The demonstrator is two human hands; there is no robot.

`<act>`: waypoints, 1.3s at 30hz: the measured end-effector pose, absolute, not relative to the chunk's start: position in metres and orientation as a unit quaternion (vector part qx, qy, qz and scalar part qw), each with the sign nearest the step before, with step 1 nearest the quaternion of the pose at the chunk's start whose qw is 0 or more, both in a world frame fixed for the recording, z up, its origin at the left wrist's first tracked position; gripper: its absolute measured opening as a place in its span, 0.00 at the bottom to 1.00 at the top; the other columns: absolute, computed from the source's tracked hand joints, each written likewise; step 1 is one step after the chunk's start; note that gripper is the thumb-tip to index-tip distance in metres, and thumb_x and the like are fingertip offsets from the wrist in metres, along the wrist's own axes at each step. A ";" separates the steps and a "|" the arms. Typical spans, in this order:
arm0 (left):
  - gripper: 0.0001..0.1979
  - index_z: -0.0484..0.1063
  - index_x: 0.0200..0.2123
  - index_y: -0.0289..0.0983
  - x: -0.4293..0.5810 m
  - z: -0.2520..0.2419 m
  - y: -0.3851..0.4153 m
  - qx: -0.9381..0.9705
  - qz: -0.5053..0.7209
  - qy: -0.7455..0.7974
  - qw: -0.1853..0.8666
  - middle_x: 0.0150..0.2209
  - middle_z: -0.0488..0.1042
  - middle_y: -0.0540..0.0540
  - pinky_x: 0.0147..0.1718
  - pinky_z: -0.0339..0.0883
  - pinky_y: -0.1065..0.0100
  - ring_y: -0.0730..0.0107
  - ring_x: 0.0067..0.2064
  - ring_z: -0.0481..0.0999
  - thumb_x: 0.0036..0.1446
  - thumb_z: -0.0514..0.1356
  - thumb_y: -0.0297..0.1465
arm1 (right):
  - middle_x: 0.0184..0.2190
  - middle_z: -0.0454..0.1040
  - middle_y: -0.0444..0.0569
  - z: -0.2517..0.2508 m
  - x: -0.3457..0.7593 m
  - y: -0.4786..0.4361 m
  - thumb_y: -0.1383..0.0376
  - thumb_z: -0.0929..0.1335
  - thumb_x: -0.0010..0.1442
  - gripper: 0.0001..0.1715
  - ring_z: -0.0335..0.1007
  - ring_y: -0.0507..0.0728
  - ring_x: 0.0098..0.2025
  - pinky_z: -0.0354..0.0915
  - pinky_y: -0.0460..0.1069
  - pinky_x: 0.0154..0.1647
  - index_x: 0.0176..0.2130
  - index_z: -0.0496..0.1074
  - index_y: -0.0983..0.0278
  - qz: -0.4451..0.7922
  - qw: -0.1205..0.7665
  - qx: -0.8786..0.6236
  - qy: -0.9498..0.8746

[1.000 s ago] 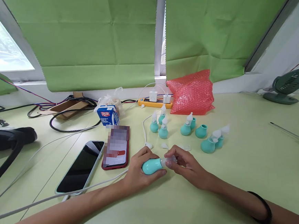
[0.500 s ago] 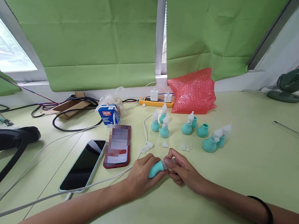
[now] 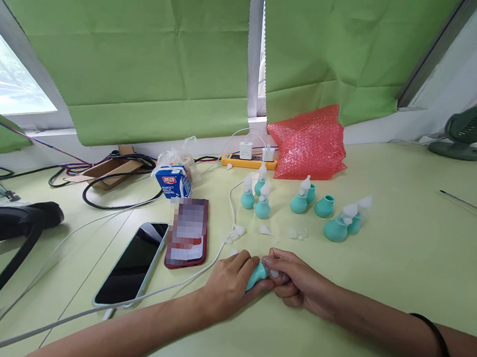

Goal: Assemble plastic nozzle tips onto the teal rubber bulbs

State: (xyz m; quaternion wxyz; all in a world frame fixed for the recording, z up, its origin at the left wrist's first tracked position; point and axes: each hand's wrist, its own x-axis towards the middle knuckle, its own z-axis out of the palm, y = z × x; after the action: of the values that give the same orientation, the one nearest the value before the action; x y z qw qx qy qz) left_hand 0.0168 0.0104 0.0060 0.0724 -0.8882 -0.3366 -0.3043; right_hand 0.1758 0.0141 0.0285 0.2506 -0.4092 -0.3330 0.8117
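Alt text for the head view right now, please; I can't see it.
A left hand grips a teal bulb while the right hand pinches a translucent tip at its neck. Beyond, more bulbs, most with tips, stand on a pale green table. Two phones lie left; a red bubble-wrap pouch sits behind.
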 end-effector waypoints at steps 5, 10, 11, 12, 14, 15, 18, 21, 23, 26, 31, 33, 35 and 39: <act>0.13 0.64 0.35 0.30 0.016 0.008 0.010 -0.908 -0.296 -0.281 0.096 0.23 0.68 0.45 0.18 0.63 0.71 0.70 0.23 0.69 0.53 0.52 0.35 | 0.15 0.47 0.34 0.028 0.178 0.011 0.62 0.61 0.54 0.16 0.32 0.42 0.12 0.31 0.39 0.12 0.24 0.46 0.62 0.832 0.222 -0.398 -0.317; 0.13 0.63 0.38 0.33 0.016 0.012 0.012 -0.875 -0.368 -0.313 -0.026 0.26 0.70 0.45 0.23 0.65 0.72 0.71 0.26 0.70 0.50 0.55 0.34 | 0.14 0.47 0.34 0.035 0.179 0.010 0.51 0.57 0.55 0.18 0.37 0.43 0.13 0.38 0.39 0.12 0.25 0.49 0.61 0.734 0.252 -0.414 -0.476; 0.12 0.63 0.38 0.34 0.016 0.013 0.012 -0.864 -0.390 -0.315 -0.048 0.26 0.70 0.46 0.24 0.65 0.72 0.72 0.26 0.70 0.50 0.55 0.32 | 0.15 0.49 0.35 0.037 0.181 0.013 0.50 0.56 0.55 0.18 0.41 0.44 0.14 0.42 0.40 0.13 0.25 0.51 0.62 0.681 0.273 -0.420 -0.534; 0.12 0.64 0.38 0.34 0.016 0.013 0.012 -0.854 -0.409 -0.314 -0.063 0.26 0.71 0.46 0.25 0.64 0.73 0.73 0.26 0.70 0.49 0.56 0.31 | 0.16 0.52 0.37 0.039 0.185 0.018 0.51 0.55 0.56 0.18 0.45 0.45 0.15 0.45 0.41 0.14 0.26 0.54 0.62 0.611 0.301 -0.428 -0.594; 0.11 0.65 0.36 0.35 0.015 0.013 0.012 -0.840 -0.439 -0.308 -0.080 0.26 0.71 0.46 0.24 0.64 0.73 0.73 0.25 0.69 0.46 0.58 0.28 | 0.19 0.58 0.40 0.042 0.194 0.032 0.54 0.55 0.58 0.16 0.52 0.47 0.19 0.52 0.43 0.20 0.30 0.59 0.63 0.426 0.352 -0.449 -0.702; 0.10 0.65 0.35 0.35 0.015 0.013 0.012 -0.837 -0.445 -0.305 -0.088 0.25 0.71 0.47 0.23 0.63 0.74 0.74 0.24 0.69 0.45 0.58 0.28 | 0.21 0.61 0.42 0.043 0.199 0.039 0.56 0.56 0.57 0.14 0.55 0.48 0.21 0.55 0.45 0.23 0.33 0.60 0.63 0.328 0.360 -0.460 -0.743; 0.10 0.66 0.33 0.35 0.015 0.013 0.012 -0.835 -0.445 -0.306 -0.106 0.24 0.72 0.47 0.22 0.63 0.74 0.74 0.23 0.69 0.43 0.58 0.27 | 0.30 0.66 0.48 0.038 0.210 0.056 0.59 0.60 0.55 0.13 0.60 0.52 0.28 0.58 0.49 0.30 0.38 0.63 0.64 0.106 0.314 -0.473 -0.816; 0.09 0.67 0.31 0.34 0.015 0.015 0.012 -0.825 -0.449 -0.323 -0.117 0.24 0.72 0.47 0.23 0.65 0.73 0.73 0.24 0.71 0.43 0.59 0.27 | 0.40 0.65 0.54 0.025 0.207 0.063 0.60 0.61 0.55 0.18 0.60 0.59 0.40 0.58 0.53 0.38 0.44 0.62 0.66 0.006 0.260 -0.454 -0.852; 0.08 0.68 0.30 0.34 0.015 0.017 0.012 -0.812 -0.452 -0.346 -0.130 0.24 0.73 0.47 0.25 0.66 0.73 0.72 0.25 0.72 0.43 0.59 0.28 | 0.42 0.65 0.55 0.015 0.200 0.064 0.60 0.61 0.55 0.19 0.57 0.62 0.44 0.56 0.56 0.40 0.46 0.62 0.65 -0.029 0.226 -0.453 -0.862; 0.08 0.69 0.31 0.34 0.014 0.019 0.013 -0.781 -0.457 -0.397 -0.156 0.28 0.75 0.46 0.29 0.67 0.71 0.70 0.29 0.74 0.44 0.58 0.29 | 0.41 0.68 0.53 0.006 0.193 0.066 0.63 0.60 0.56 0.13 0.58 0.63 0.43 0.54 0.58 0.39 0.40 0.66 0.64 -0.036 0.215 -0.460 -0.861; 0.10 0.72 0.33 0.34 0.013 0.019 0.016 -0.732 -0.455 -0.461 -0.208 0.33 0.76 0.44 0.34 0.68 0.69 0.65 0.34 0.74 0.45 0.58 0.31 | 0.33 0.71 0.50 0.026 0.202 0.062 0.64 0.64 0.53 0.09 0.63 0.57 0.39 0.56 0.55 0.41 0.36 0.68 0.65 0.105 0.365 -0.417 -0.826; 0.10 0.72 0.32 0.34 0.012 0.019 0.016 -0.723 -0.460 -0.466 -0.221 0.32 0.76 0.45 0.33 0.68 0.70 0.65 0.34 0.74 0.45 0.59 0.32 | 0.29 0.71 0.48 0.039 0.209 0.058 0.61 0.66 0.50 0.11 0.65 0.54 0.33 0.60 0.49 0.35 0.34 0.70 0.65 0.246 0.365 -0.376 -0.815; 0.10 0.72 0.32 0.34 0.012 0.020 0.016 -0.723 -0.461 -0.462 -0.228 0.31 0.76 0.45 0.32 0.69 0.70 0.65 0.33 0.75 0.44 0.59 0.32 | 0.26 0.69 0.47 0.049 0.213 0.054 0.60 0.66 0.49 0.13 0.64 0.52 0.30 0.61 0.46 0.30 0.33 0.71 0.66 0.354 0.325 -0.341 -0.808; 0.09 0.73 0.31 0.34 0.011 0.021 0.015 -0.734 -0.454 -0.448 -0.232 0.30 0.76 0.46 0.31 0.68 0.71 0.67 0.32 0.74 0.44 0.60 0.31 | 0.24 0.65 0.45 0.056 0.216 0.049 0.61 0.65 0.52 0.13 0.60 0.49 0.26 0.57 0.44 0.26 0.34 0.72 0.66 0.394 0.264 -0.301 -0.827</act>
State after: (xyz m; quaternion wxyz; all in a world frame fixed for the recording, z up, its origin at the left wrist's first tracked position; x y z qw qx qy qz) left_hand 0.0107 0.0146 0.0207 -0.2316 -0.7345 -0.4482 -0.4539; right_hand 0.2158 0.0492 0.0555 0.2640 -0.3012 -0.8274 0.3936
